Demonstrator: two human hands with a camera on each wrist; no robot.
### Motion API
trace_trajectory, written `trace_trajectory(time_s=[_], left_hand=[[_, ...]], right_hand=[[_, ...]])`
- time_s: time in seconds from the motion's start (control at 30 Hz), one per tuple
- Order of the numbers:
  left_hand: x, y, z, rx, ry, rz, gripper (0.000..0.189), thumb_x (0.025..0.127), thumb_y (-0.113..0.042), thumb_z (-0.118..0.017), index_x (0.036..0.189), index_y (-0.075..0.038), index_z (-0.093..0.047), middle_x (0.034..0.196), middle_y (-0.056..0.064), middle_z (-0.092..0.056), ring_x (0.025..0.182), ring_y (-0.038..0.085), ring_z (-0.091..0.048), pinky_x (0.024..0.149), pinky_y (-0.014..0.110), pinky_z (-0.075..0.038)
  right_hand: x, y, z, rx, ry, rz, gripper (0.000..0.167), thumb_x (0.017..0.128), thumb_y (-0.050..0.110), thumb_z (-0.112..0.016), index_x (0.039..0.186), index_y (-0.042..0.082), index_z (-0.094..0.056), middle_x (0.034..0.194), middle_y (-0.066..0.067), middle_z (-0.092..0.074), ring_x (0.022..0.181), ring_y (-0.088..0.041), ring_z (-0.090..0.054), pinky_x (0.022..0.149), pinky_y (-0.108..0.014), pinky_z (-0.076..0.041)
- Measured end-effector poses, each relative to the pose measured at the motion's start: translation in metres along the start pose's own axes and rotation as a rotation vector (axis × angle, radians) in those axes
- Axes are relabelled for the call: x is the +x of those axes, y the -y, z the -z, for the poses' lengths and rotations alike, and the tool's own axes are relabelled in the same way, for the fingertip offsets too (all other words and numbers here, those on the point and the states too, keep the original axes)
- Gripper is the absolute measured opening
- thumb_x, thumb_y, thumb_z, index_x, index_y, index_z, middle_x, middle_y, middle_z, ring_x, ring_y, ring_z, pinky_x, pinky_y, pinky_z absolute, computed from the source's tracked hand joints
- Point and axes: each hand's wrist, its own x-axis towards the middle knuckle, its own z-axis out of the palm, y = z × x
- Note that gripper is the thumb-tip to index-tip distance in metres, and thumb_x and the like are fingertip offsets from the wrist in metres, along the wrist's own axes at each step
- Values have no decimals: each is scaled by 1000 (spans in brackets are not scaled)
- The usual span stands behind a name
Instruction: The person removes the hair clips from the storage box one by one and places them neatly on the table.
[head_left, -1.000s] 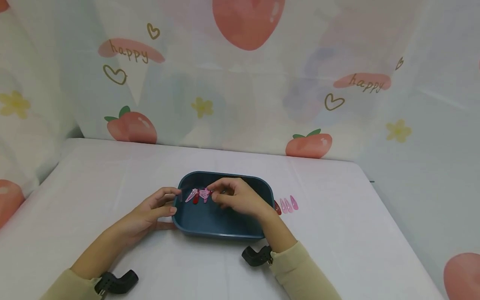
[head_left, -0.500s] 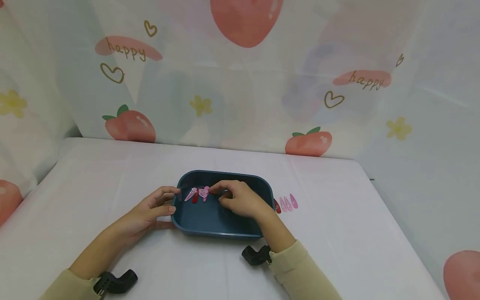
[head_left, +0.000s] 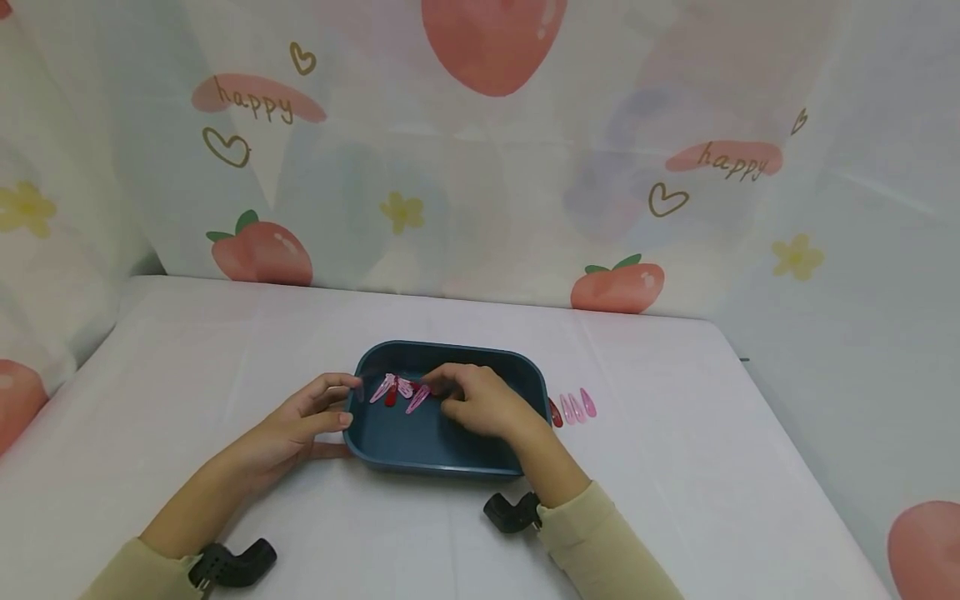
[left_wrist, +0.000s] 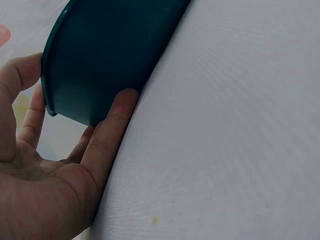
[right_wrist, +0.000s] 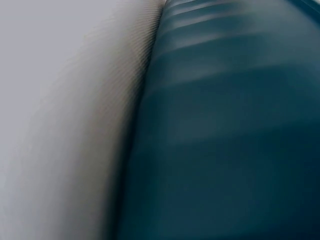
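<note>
Snap hair clips, pink and red, lie in the left part of a dark blue tray (head_left: pixel 442 468) in the head view. A pink hair clip (head_left: pixel 417 399) slants just left of my right fingers, with a red hair clip (head_left: pixel 391 395) farther left. My right hand (head_left: pixel 487 402) reaches into the tray, index finger at the clips and thumb apart from it; its other fingertips are hidden. My left hand (head_left: pixel 288 429) rests spread against the tray's left end. In the left wrist view, one finger (left_wrist: pixel 112 127) touches the outer wall low down and another touches the rim.
Several more hair clips, red (head_left: pixel 556 413) and pink (head_left: pixel 577 407), lie in a row on the white table (head_left: pixel 675 442), right of the tray. A printed cloth (head_left: pixel 480 175) hangs behind the table. The right wrist view shows only the tray's outer wall (right_wrist: pixel 225 125) and the tablecloth.
A pink clip at my right fingers has swung from near upright to slanted, apart from the others. My right index finger has shifted slightly; the left hand stays on the tray.
</note>
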Motion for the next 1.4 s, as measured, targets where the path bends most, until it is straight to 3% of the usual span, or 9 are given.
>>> trace_trajectory(time_s=[0.47, 0.93, 1.2, 1.4], left_hand=[[0, -1, -1, -1, -10, 8, 52, 100, -15, -60, 145, -11, -36, 158, 21, -23, 141, 50, -28, 95, 59, -52], [-1, -2, -2, 4, -12, 10, 52, 99, -15, -61, 145, -13, -36, 158, 22, -23, 142, 50, -27, 95, 60, -51], [-1, -1, -1, -2, -7, 6, 51, 100, -14, -60, 145, -13, -37, 158, 22, -23, 142, 50, -27, 95, 60, -51], [-1, -1, -1, -3, -8, 10, 52, 100, -15, -60, 145, -13, -36, 158, 22, -23, 142, 49, -28, 95, 59, -52]], right_hand=[[0, -3, -2, -44, 62, -54, 34, 87, 10, -75, 121, 13, -71, 89, 0, -63, 71, -12, -56, 65, -24, -49], [0, -5, -3, -85, 60, -62, 19, 86, 13, -78, 103, 19, -73, 70, 3, -59, 63, -13, -53, 56, -25, -44], [1, -5, -3, -103, 61, -20, 9, 87, 12, -76, 86, 18, -70, 74, 4, -60, 71, -13, -55, 62, -27, -47], [0, -4, -1, -50, 31, -22, 6, 89, 13, -73, 87, 16, -68, 78, 5, -63, 73, -14, -57, 65, -27, -50]])
